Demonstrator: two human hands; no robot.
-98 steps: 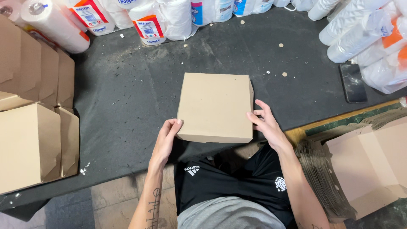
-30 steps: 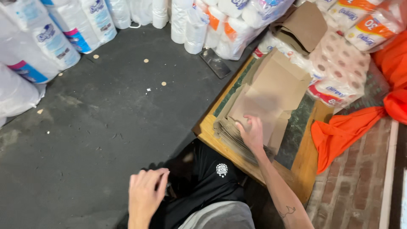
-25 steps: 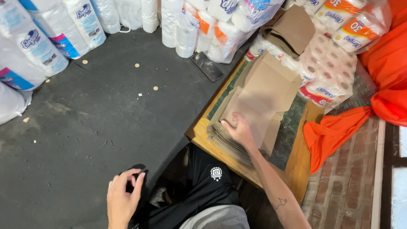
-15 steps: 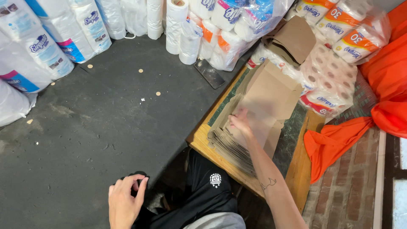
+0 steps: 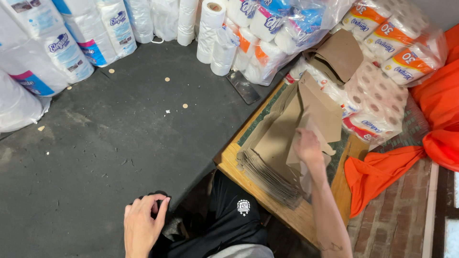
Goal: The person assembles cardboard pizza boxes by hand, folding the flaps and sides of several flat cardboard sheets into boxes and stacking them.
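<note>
Reaching to the person's right, the right hand (image 5: 308, 148) rests on top of a stack of flattened brown cardboard box blanks (image 5: 277, 157), its fingers curled over a loose upper sheet that lifts slightly off the pile; whether it is truly pinched or only pressed, I cannot tell. The stack lies on a low wooden board (image 5: 287, 217) beside the dark rubber mat (image 5: 110, 143), its long axis running from the near edge by the knee up and away toward the wrapped packs of paper rolls (image 5: 382, 95). The left hand (image 5: 141, 224) is well apart from the stack, across the body, loosely curled with its fingertips on the near edge of the mat and holding nothing. So the cardboard lies to the right and slightly ahead, squarely under the right hand. A dark phone (image 5: 244, 87) lies flat on the mat just beyond the stack's far end, and orange fabric (image 5: 382, 177) bunches on the brick floor further right.
</note>
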